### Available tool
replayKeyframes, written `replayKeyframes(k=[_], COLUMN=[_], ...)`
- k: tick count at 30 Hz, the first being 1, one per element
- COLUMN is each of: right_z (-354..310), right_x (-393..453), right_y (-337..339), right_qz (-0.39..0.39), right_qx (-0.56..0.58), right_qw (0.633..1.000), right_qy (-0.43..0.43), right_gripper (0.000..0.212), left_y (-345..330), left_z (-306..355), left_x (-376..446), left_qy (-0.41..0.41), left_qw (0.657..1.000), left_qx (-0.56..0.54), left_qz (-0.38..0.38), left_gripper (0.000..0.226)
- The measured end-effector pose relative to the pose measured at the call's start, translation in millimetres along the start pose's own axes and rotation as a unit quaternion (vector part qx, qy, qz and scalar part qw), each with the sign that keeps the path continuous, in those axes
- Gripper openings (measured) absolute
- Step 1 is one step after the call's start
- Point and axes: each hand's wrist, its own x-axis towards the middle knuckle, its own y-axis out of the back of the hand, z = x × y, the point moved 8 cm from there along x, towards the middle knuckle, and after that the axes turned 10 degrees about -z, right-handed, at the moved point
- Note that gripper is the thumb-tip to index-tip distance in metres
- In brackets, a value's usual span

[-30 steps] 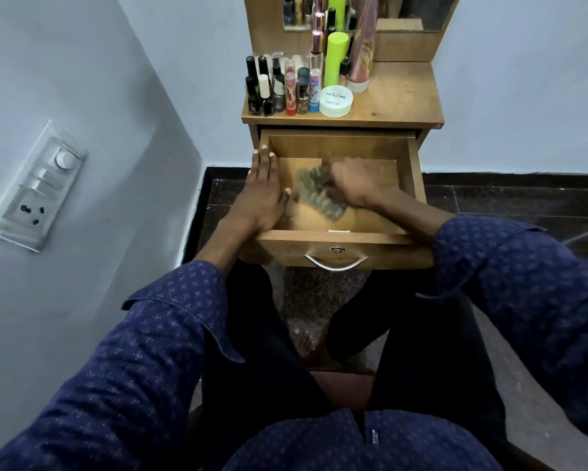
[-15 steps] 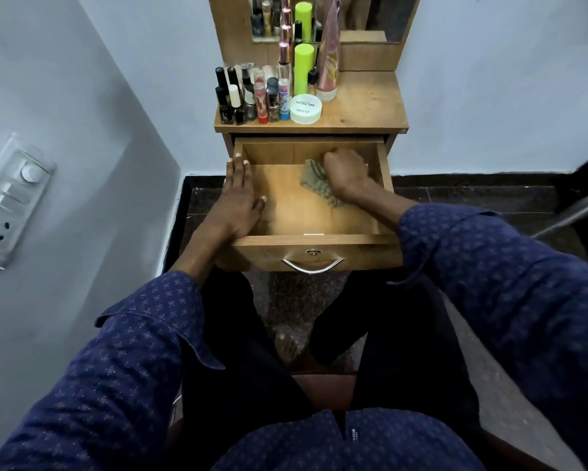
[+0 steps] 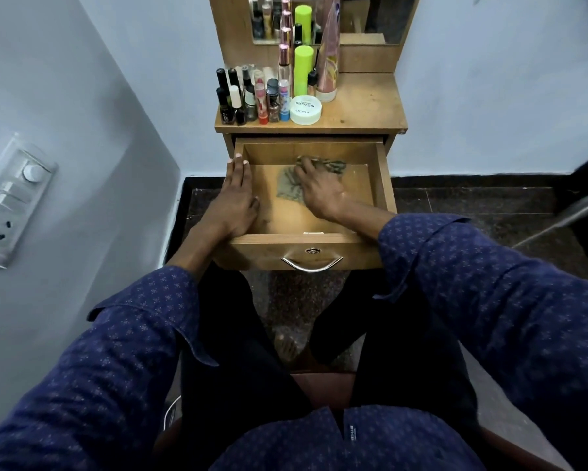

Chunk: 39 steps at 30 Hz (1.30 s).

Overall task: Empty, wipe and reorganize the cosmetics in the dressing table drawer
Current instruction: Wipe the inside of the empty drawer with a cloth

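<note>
Right hand (image 3: 319, 192) flat on cloth (image 3: 287, 190)

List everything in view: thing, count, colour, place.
drawer: one, wood, pulled open under the tabletop
cloth: one, grey-green, on the drawer floor
small bottles: over a dozen, mixed colours, tabletop left
white jar: one, beside the bottles
green can: one, behind the jar
pink tube: one, upright by the mirror
mirror: one, above the tabletop
switch panel: one, white, left wall
left hand: rests flat on the drawer's left edge
right hand: presses the cloth
</note>
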Motion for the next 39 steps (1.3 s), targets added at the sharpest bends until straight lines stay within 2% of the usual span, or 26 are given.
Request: replayKeyframes(k=[3, 5, 11, 14, 16, 20, 23, 28, 31, 33, 35, 39], right_z=[45, 61, 59, 51, 42, 39, 38, 15, -26, -62, -80, -54], right_x=[-5, -11, -20, -31, -45, -64, -71, -63, -54, -56, -60, -68], right_y=[-8, -12, 2, -12, -23, -28, -28, -23, -16, -15, -11, -6], right_qz=[-0.029, -0.049, -0.092, -0.199, -0.275, -0.379, -0.422, -0.395, -0.376, -0.359, -0.353, -0.428], right_qx=[0.021, -0.004, -0.087, -0.162, -0.184, -0.106, -0.053, -0.006, 0.092, 0.200, 0.258, 0.247], right_qw=[0.995, 0.990, 0.986, 0.963, 0.940, 0.911, 0.899, 0.918, 0.921, 0.906, 0.891, 0.862], right_qy=[-0.092, -0.129, -0.107, -0.088, -0.088, -0.122, -0.105, -0.032, 0.032, 0.096, 0.121, 0.109], right_gripper=[0.056, 0.061, 0.053, 0.057, 0.044, 0.016, 0.026, 0.022, 0.022, 0.029, 0.036, 0.020], left_y=[-1, -4, 0, -3, -2, -3, -7, -3, -2, -4, -4, 0], left_z=[0, 1, 2, -1, -2, -2, 1, 3, 5, 6, 8, 10], left_x=[-1, -2, -1, -3, -3, -1, -2, 0, 0, -1, -1, -1], left_qy=[0.006, 0.005, 0.002, 0.000, -0.001, -0.001, -0.001, -0.001, -0.003, 0.000, 0.000, -0.012], left_qw=[1.000, 1.000, 1.000, 1.000, 1.000, 1.000, 1.000, 1.000, 1.000, 1.000, 1.000, 1.000], left_qx=[-0.002, 0.001, -0.004, -0.009, -0.014, -0.021, -0.019, -0.014, -0.021, -0.020, -0.024, -0.021], left_qz=[-0.005, -0.007, -0.006, -0.007, 0.000, -0.001, -0.001, 0.002, 0.004, 0.008, 0.007, 0.019], left_gripper=[0.075, 0.075, 0.075, 0.075, 0.076, 0.077, 0.077, 0.077, 0.077, 0.076, 0.076, 0.075])
